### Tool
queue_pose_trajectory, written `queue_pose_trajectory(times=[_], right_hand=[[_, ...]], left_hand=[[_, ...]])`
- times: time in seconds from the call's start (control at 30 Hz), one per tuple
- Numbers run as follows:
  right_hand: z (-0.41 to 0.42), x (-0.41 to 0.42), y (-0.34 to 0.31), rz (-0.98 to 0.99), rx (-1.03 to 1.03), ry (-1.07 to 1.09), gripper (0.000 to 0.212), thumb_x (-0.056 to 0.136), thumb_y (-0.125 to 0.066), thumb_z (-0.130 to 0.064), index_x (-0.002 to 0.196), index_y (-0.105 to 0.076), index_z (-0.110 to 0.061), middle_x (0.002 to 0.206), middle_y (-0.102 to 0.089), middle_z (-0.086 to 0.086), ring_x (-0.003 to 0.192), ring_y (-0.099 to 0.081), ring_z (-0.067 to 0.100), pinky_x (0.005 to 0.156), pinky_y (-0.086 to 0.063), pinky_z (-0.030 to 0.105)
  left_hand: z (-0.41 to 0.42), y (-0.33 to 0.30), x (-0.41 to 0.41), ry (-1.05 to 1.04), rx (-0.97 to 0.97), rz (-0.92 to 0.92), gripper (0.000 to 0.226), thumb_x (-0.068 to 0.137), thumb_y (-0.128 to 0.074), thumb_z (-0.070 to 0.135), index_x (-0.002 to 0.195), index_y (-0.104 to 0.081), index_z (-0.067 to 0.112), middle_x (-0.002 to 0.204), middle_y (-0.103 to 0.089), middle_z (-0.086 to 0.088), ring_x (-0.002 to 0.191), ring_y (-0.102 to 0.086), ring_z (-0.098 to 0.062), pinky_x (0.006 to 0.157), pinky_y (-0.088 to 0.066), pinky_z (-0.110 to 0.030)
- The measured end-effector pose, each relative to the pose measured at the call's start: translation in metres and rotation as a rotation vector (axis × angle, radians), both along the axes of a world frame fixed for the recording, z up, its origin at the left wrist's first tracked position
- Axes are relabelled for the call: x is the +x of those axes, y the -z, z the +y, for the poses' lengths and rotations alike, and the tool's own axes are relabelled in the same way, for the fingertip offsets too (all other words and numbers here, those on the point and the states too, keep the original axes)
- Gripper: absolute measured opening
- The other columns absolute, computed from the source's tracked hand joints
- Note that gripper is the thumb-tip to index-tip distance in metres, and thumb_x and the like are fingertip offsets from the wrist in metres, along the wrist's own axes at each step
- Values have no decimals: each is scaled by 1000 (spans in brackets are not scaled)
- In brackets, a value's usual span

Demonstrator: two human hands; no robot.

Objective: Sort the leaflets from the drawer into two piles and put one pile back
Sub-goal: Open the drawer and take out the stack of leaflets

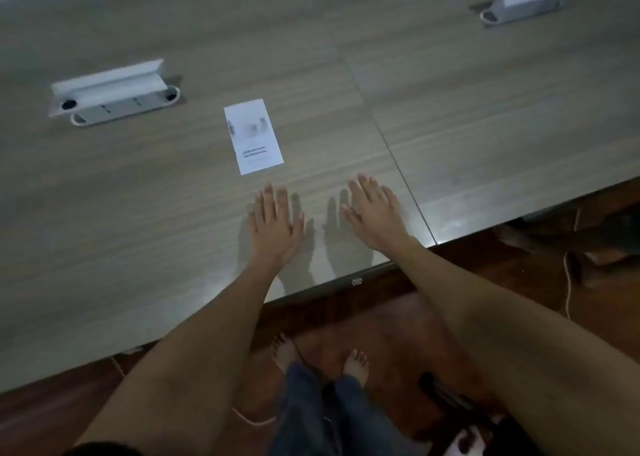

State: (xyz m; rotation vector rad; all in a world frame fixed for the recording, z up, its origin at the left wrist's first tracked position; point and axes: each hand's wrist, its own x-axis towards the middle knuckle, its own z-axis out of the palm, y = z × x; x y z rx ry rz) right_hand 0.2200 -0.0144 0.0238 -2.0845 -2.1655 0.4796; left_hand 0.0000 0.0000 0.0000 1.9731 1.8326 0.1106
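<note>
Both hands lie flat, fingers spread and empty, on the grey wood-grain table [138,213], and the white rectangular paper leaflet [253,136] rests just beyond the left hand [274,223], long axis pointing away, farther from the right hand [375,213].

— What's my body showing on the feed?

— Both forearms are bare to the frame edge. A dark sleeve [104,448] edge shows at the left upper arm, far below the table [104,248] rim.

— And lower down?

— Dark blue denim trousers [311,407], legs just below the table edge. Bare feet [356,362], no shoes or socks. No rings or watch on my left hand [273,227] or right hand [375,216].
</note>
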Motion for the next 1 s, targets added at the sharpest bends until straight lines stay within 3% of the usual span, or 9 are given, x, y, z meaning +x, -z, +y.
queue_pose_trajectory(times=[0.2,0.3,0.4,0.5,0.67,0.73,0.87,0.93,1.0], right_hand=[[-68,26,27,118,289,451,47,103,-38,-37,148,-36,-26,160,-26,6,144,-32,21,112,-24,48],[-108,39,45,116,311,786,42,103,-38,-40,142,-43,-26,152,-36,4,133,-40,23,106,-28,48],[-137,41,67,90,235,1008,31,100,-41,-35,123,-56,-21,130,-52,8,117,-51,32,98,-33,49],[-149,23,88,130,44,1006,25,97,-45,-28,109,-62,-16,116,-60,12,111,-53,34,97,-30,48],[-136,-22,103,401,-245,891,33,100,-43,-32,109,-68,-13,113,-69,13,112,-60,34,99,-36,42],[-126,-33,108,552,-294,883,29,99,-46,-27,104,-69,-11,108,-72,15,106,-64,35,94,-44,38],[-117,-36,114,818,-339,974,30,97,-44,-15,71,-60,-20,83,-72,8,86,-70,33,84,-56,39],[-119,-34,115,845,-336,956,30,97,-44,-15,71,-57,-24,75,-68,3,81,-69,32,78,-56,38],[-123,-36,112,902,-322,936,30,99,-42,-13,76,-55,-27,74,-63,3,74,-64,27,68,-55,27]], left_hand=[[-21,39,-4,39,78,177,76,103,-21,61,165,-10,19,174,-3,-14,160,-1,-36,128,-6,-57],[-18,38,1,5,81,171,75,102,-23,61,165,-10,22,175,-2,-10,161,2,-32,129,-4,-56],[-18,40,2,-6,86,177,75,101,-24,62,165,-10,25,175,-1,-7,161,4,-29,129,-3,-54],[-17,42,1,-7,82,177,75,101,-23,63,165,-9,26,175,2,-6,161,7,-27,129,-1,-53],[-17,42,1,-13,89,181,75,101,-23,63,165,-9,26,175,2,-5,161,7,-26,129,-2,-53],[-17,44,1,-18,99,176,75,101,-26,62,165,-11,26,175,1,-6,161,6,-26,129,-3,-53],[-16,44,1,-21,91,165,74,101,-25,62,165,-10,27,175,2,-5,161,7,-25,129,-1,-53],[-16,45,1,-16,98,163,74,102,-25,62,165,-10,26,175,1,-6,161,7,-25,129,-2,-53],[-17,46,0,-14,102,153,74,102,-26,61,165,-11,26,175,1,-6,161,7,-26,129,-2,-53]])
